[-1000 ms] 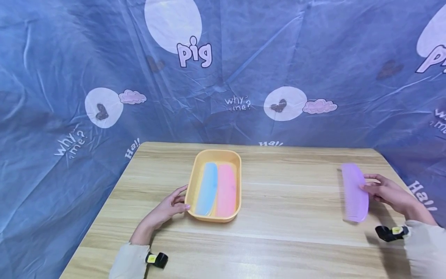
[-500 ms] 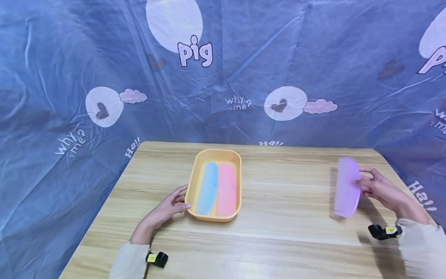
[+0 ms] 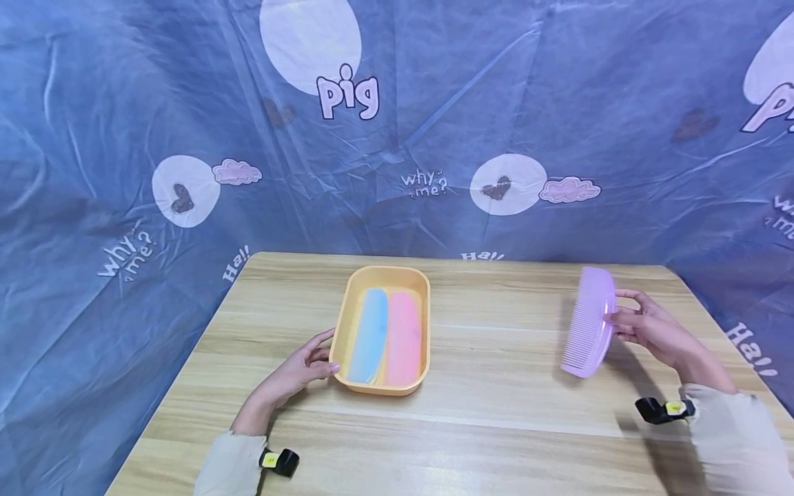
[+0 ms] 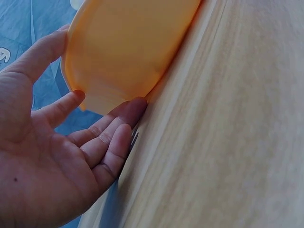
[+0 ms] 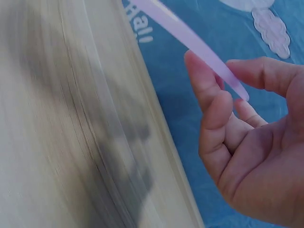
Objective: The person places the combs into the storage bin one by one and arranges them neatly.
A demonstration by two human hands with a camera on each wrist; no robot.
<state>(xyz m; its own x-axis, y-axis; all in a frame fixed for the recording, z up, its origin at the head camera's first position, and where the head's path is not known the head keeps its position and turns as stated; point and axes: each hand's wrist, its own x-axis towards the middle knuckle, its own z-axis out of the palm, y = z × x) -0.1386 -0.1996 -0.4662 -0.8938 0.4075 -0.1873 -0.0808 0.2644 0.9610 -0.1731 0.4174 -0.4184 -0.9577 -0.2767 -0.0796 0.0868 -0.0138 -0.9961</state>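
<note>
In the head view my left hand [image 3: 304, 364] rests at the left side of a yellow-orange tray [image 3: 384, 390], its thumb on the rim near the front corner. The left wrist view shows its fingers loosely extended against the tray's outer wall [image 4: 128, 47]. Inside the tray lie a blue comb [image 3: 369, 337] and a pink comb [image 3: 403, 337], side by side. Over at the right, my right hand [image 3: 654, 334] pinches a purple comb [image 3: 592, 327] by its spine, teeth facing left, held above the table. The right wrist view shows the thumb and fingertips closed on this comb's edge.
A wood-grain table [image 3: 496, 427] carries everything. Behind it and at the sides hangs a blue printed cloth [image 3: 434, 124]. Each wrist wears a black strap device, the left one [image 3: 287, 462] and the right one [image 3: 651, 410].
My right hand has carried the purple comb leftward and slightly toward the back of the table, and the comb has tilted. The left hand and the tray have stayed put.
</note>
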